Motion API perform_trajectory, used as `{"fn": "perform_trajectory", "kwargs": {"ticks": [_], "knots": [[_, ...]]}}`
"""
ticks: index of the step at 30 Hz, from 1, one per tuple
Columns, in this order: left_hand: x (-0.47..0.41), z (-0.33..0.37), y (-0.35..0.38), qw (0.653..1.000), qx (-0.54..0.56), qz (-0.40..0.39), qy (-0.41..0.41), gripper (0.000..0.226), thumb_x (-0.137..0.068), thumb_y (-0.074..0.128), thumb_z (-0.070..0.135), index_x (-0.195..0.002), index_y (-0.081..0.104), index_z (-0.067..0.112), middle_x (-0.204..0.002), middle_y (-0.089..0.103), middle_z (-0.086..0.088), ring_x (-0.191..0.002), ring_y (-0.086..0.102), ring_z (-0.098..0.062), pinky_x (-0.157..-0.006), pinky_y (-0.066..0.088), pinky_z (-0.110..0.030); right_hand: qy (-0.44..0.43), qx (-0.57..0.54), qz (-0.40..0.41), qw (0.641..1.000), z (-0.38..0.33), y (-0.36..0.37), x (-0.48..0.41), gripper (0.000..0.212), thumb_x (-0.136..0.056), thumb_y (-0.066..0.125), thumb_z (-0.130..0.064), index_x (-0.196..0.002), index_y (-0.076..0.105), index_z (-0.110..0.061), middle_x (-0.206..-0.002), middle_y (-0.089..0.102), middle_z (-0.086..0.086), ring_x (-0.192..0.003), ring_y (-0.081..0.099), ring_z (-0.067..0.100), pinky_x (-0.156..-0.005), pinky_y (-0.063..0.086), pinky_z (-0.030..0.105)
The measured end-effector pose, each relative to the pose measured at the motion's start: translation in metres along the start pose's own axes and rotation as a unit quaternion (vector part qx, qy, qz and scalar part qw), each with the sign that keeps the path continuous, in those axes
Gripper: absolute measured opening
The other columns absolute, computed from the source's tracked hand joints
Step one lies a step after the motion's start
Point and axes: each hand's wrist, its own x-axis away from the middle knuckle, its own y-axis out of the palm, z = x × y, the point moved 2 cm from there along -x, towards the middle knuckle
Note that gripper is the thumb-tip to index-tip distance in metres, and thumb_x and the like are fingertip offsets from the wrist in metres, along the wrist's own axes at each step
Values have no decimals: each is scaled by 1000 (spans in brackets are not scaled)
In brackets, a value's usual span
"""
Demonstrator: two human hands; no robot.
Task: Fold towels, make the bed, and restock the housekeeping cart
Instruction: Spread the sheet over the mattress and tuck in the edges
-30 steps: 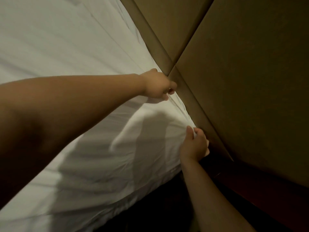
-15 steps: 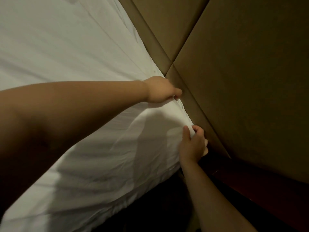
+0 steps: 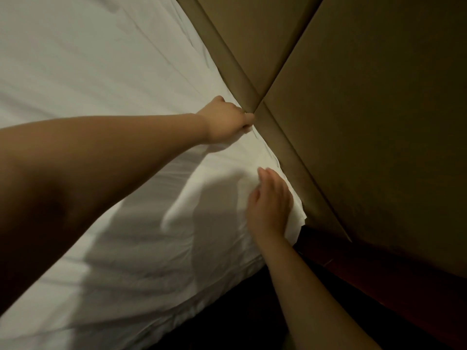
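Observation:
A white bed sheet [image 3: 101, 84] covers the mattress, which fills the left and centre of the view. My left hand [image 3: 227, 120] reaches across it and grips the sheet's edge right where it meets the padded headboard [image 3: 366, 122]. My right hand [image 3: 271, 200] lies on the sheet at the mattress corner with its fingers extended, pressing the fabric down. A loose flap of sheet sticks out under that hand toward the headboard. My arms cast shadows over the wrinkled near part of the sheet.
The tan padded headboard panels fill the right side, with seams crossing near my left hand. A dark reddish wooden ledge [image 3: 379, 281] runs below the headboard. Dark floor [image 3: 240, 324] lies beside the mattress at the bottom.
My right hand let go of the pinched sheet corner and now lies flat on it. My left hand keeps its grip at the headboard edge, slightly higher along it.

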Motion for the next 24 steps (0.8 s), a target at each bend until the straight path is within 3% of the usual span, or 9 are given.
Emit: {"fn": "perform_trajectory", "kwargs": {"ticks": [2, 5, 10, 14, 17, 21, 24], "knots": [[2, -3, -2, 1000, 14, -11, 17, 21, -100, 37, 28, -108, 51, 14, -101, 61, -6, -94, 56, -29, -82, 32, -35, -24, -14, -63, 998, -21, 10, -19, 44, -91, 41, -17, -134, 52, -13, -139, 51, 10, -129, 45, 29, -108, 32, 44], [5, -14, -5, 997, 29, -68, 36, 18, -97, 45, 25, -110, 52, 15, -106, 59, -3, -100, 54, -26, -88, 33, -37, -28, 8, -77, 997, -44, 24, -39, 48, -96, 46, -22, -143, 41, -15, -148, 40, 7, -136, 37, 25, -115, 25, 40], [2, -40, -9, 995, 63, -76, 30, 9, -93, 50, 20, -102, 50, 20, -110, 63, 4, -102, 54, -22, -84, 30, -34, -21, 16, -24, 999, -39, 38, -39, 49, -93, 43, -26, -139, 45, -11, -144, 45, 11, -132, 42, 29, -111, 31, 45], [-3, -49, -10, 993, 94, -74, 18, 24, -91, 54, 18, -114, 55, 20, -100, 60, 6, -99, 55, -19, -78, 28, -29, -38, 18, 29, 999, -31, 46, -33, 50, -91, 32, -28, -135, 49, -12, -142, 48, 10, -131, 44, 27, -108, 32, 44], [-7, -53, -15, 996, 60, -58, 40, 27, -90, 54, 17, -117, 58, 18, -109, 57, -3, -104, 53, -24, -76, 29, -29, -41, 33, 45, 998, -31, 48, -34, 48, -91, 32, -28, -132, 53, -14, -139, 51, 8, -128, 47, 26, -105, 35, 43], [1, -54, -19, 994, -38, -59, 87, 21, -93, 50, 18, -111, 60, 17, -96, 54, -1, -101, 52, -25, -78, 30, -32, -51, 58, 54, 996, -29, 52, -35, 47, -90, 34, -28, -131, 54, -14, -136, 54, 8, -125, 51, 25, -102, 39, 42], [17, -62, -14, 984, -95, 29, 149, 29, -94, 42, 29, -104, 67, 19, -89, 65, -1, -91, 56, -27, -79, 39, -37, -55, 69, 57, 994, -27, 54, -34, 48, -90, 35, -28, -132, 54, -14, -136, 54, 8, -124, 51, 25, -101, 39, 42]]}}
